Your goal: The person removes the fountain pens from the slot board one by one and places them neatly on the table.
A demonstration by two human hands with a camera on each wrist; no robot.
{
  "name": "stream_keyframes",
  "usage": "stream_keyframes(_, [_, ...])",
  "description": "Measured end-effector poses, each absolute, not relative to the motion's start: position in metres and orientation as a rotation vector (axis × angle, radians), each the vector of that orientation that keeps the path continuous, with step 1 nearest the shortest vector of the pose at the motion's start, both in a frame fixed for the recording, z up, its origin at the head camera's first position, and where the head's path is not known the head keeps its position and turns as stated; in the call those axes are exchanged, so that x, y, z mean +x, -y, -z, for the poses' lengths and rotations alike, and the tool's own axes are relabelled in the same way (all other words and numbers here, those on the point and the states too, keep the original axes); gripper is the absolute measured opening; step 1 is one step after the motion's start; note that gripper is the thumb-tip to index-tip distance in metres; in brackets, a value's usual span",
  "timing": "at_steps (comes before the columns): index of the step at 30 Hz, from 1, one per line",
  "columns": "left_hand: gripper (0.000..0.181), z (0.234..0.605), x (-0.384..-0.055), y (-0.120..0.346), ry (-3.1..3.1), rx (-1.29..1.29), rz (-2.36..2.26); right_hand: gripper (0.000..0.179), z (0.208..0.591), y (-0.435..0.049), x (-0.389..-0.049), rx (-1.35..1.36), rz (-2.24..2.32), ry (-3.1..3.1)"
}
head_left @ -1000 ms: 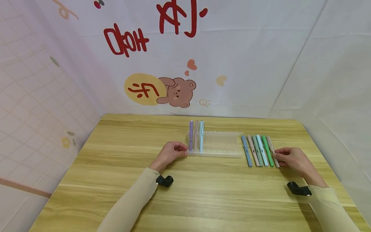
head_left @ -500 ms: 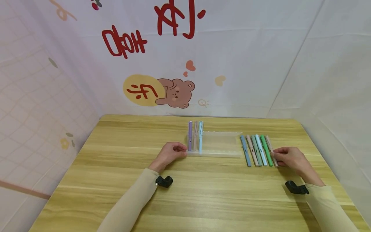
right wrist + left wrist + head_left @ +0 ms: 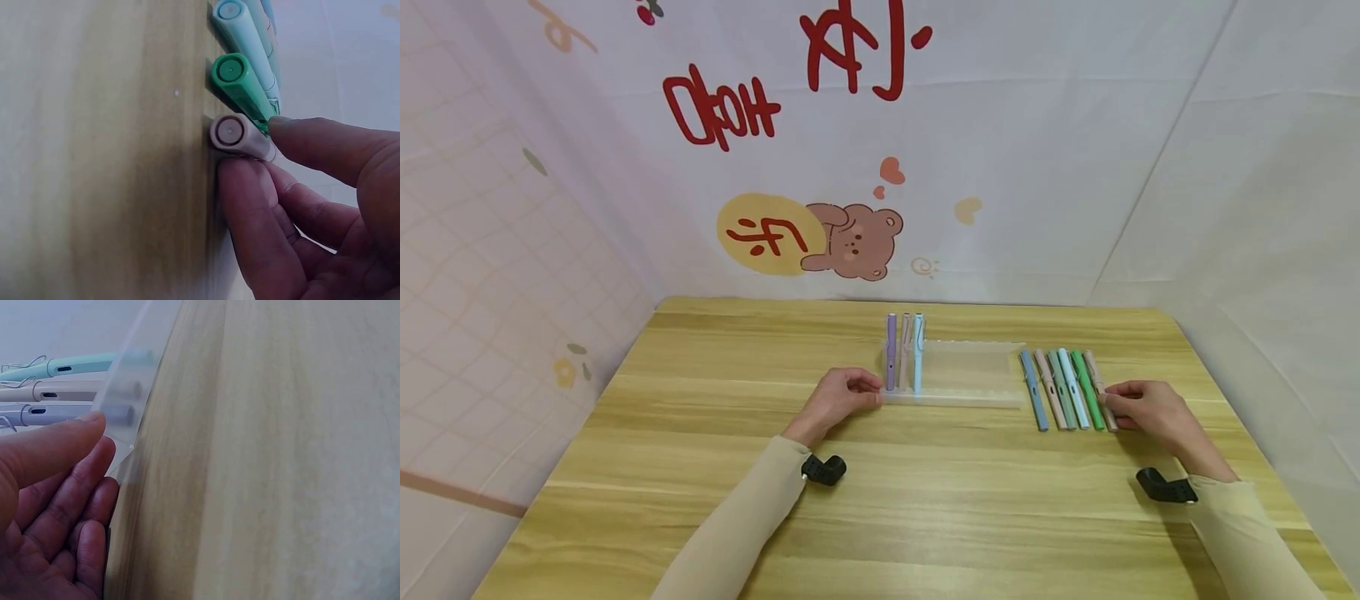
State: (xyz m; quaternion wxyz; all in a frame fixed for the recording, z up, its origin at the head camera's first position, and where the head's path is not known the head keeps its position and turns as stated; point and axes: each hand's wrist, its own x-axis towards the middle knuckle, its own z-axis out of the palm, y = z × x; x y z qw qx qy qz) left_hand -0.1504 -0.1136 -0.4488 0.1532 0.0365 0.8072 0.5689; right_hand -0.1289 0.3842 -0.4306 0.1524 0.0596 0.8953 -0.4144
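Note:
A translucent pen stand (image 3: 973,400) holds three pens at its left end: a purple pen (image 3: 891,354), a brownish-pink pen (image 3: 905,358) and a light blue pen (image 3: 918,354). My left hand (image 3: 841,398) pinches the stand's left front corner; in the left wrist view the thumb (image 3: 69,440) lies against the clear edge. To the right of the stand several pens lie side by side. With thumb and index finger my right hand (image 3: 1153,412) pinches the outermost one, a beige-pink pen (image 3: 234,132). Beside that lies a green pen (image 3: 240,81).
In the row on the wooden table (image 3: 925,500) are also a blue pen (image 3: 1033,392) and a pale blue pen (image 3: 1072,387). A cloth backdrop (image 3: 1037,150) stands behind the table's far edge. Each wrist wears a black camera mount (image 3: 824,470).
The whole head view has shifted slightly to the left. Both hands keep their places at the stand and at the beige-pink pen.

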Motion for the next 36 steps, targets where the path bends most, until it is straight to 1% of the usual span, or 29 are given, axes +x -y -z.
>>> stream_keyframes(14, [0.018,0.448,-0.15,0.119,-2.362,0.118,-1.597,0.057,0.428,-0.38,-0.125,0.14,1.147,-2.668])
stream_keyframes(24, [0.018,0.45,-0.15,0.116,-2.367,0.117,-1.59,0.061,0.411,-0.364,-0.115,0.073,1.205,-2.758])
stream_keyframes(28, [0.018,0.45,-0.15,0.115,-2.365,0.128,-1.596,0.058,0.404,-0.353,-0.11,0.068,1.258,-2.816])
stream_keyframes(36, [0.019,0.449,-0.15,0.114,-2.344,0.121,-1.61,0.049,0.399,-0.327,-0.104,0.02,1.507,-2.811])
